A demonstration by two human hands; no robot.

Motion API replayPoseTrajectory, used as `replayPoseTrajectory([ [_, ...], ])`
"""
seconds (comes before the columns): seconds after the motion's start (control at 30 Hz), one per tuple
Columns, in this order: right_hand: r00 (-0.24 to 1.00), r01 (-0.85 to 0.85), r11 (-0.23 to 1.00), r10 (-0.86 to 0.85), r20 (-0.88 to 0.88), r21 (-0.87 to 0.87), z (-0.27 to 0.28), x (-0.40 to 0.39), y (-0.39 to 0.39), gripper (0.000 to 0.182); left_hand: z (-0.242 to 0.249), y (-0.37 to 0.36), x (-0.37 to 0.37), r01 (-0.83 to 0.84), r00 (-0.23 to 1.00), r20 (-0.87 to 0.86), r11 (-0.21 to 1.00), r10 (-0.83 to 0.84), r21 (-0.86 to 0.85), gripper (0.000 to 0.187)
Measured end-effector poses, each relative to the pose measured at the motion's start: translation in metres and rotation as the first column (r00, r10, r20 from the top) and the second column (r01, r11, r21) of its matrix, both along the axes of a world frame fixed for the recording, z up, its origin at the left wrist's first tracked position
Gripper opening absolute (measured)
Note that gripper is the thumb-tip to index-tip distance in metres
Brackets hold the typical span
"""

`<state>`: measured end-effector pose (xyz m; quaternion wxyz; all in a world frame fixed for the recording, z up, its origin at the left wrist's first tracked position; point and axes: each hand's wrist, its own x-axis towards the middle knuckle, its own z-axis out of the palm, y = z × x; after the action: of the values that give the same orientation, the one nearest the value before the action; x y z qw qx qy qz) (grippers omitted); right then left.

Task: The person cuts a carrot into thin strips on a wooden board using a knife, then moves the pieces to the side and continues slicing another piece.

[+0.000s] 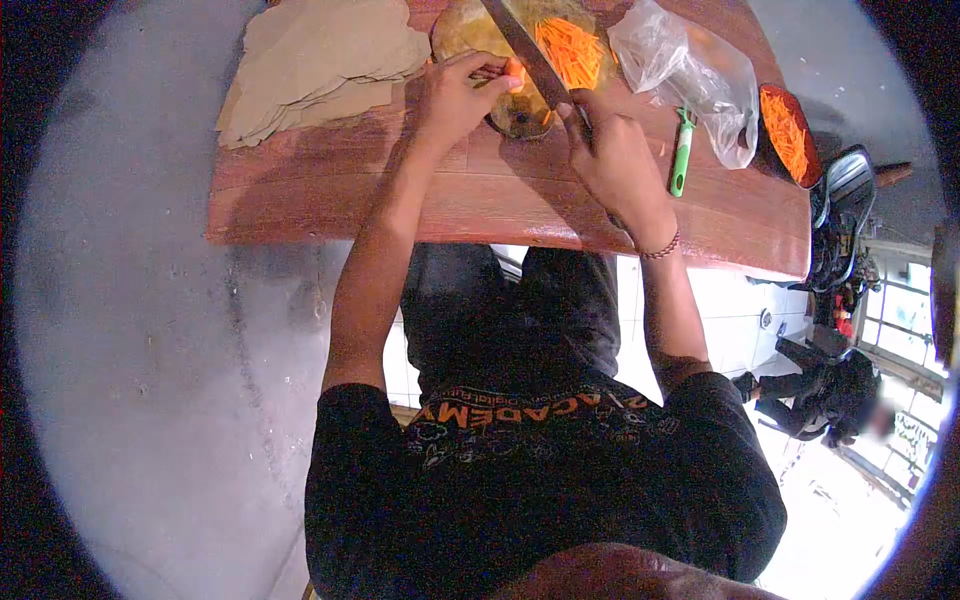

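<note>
With fingers pinched together, my left hand (470, 88) holds a piece of carrot (515, 73) on the round wooden cutting board (460, 30). My right hand (618, 160) is wrapped round the handle of a large knife (530, 55). The blade slants up and left across the board, close beside the carrot piece. On the blade's far side lies a heap of carrot strips (570, 52). A small orange bit sits near the board's front edge.
Right of the board are a clear plastic bag (690, 65), a green-handled peeler (682, 155) and a dish of carrot strips (787, 135). Flattened brown cardboard (320, 60) covers the table's left. A person (825, 390) sits farther off at the right.
</note>
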<state>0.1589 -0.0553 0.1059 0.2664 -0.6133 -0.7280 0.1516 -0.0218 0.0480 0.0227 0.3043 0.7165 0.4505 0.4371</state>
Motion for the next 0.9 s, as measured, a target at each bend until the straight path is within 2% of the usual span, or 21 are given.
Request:
replayPoseTrajectory([
  [0.07, 0.999, 0.006, 1.0, -0.006, 0.041, -0.01, -0.003, 0.001, -0.001, 0.024, 0.0, 0.0, 0.0, -0.015, 0.999, -0.036, 1.0, 0.015, -0.012, 0.03],
  [0.13, 0.999, 0.015, 1.0, -0.015, 0.036, 0.002, -0.003, -0.002, -0.002, 0.022, -0.002, 0.003, 0.001, -0.019, 1.0, -0.009, 0.986, 0.021, 0.163, 0.028],
  [0.27, 0.998, 0.005, 0.997, -0.01, 0.066, 0.077, -0.007, -0.005, -0.001, 0.02, 0.008, -0.005, 0.001, -0.04, 0.999, -0.023, 0.99, 0.044, 0.135, 0.029],
  [0.33, 0.998, 0.009, 0.998, -0.012, 0.056, 0.061, -0.009, -0.007, 0.0, 0.02, 0.011, -0.007, 0.0, -0.051, 0.996, -0.073, 0.998, 0.053, 0.019, 0.033],
  [0.43, 0.998, 0.013, 0.999, -0.016, 0.059, 0.046, -0.011, -0.007, 0.004, 0.019, 0.003, 0.0, -0.002, -0.055, 0.994, -0.098, 0.998, 0.052, -0.028, 0.031],
  [0.57, 0.989, 0.011, 0.999, -0.016, 0.147, 0.038, -0.022, -0.007, 0.003, 0.019, 0.004, -0.003, 0.0, -0.078, 0.989, -0.122, 0.996, 0.083, 0.051, 0.028],
  [0.67, 0.992, 0.059, 0.998, -0.056, 0.111, -0.02, -0.023, -0.01, 0.002, 0.02, 0.007, -0.003, 0.001, -0.058, 0.995, -0.071, 0.995, 0.064, 0.083, 0.028],
  [0.73, 0.995, 0.04, 0.999, -0.038, 0.096, -0.013, -0.026, -0.01, 0.003, 0.02, 0.008, -0.005, 0.001, -0.111, 0.967, -0.217, 0.988, 0.131, 0.104, 0.028],
  [0.77, 0.996, 0.024, 1.0, -0.024, 0.084, -0.004, -0.027, -0.01, 0.004, 0.02, 0.005, -0.004, 0.0, -0.11, 0.967, -0.219, 0.989, 0.13, 0.101, 0.028],
  [0.83, 0.996, 0.015, 1.0, -0.016, 0.093, 0.016, -0.029, -0.01, 0.004, 0.019, 0.002, -0.001, 0.001, -0.091, 0.992, -0.082, 0.993, 0.097, 0.072, 0.029],
  [0.9, 0.994, 0.005, 0.999, -0.009, 0.104, 0.039, -0.025, -0.014, 0.003, 0.018, 0.003, -0.002, 0.001, -0.104, 0.988, -0.105, 0.993, 0.11, 0.064, 0.029],
])
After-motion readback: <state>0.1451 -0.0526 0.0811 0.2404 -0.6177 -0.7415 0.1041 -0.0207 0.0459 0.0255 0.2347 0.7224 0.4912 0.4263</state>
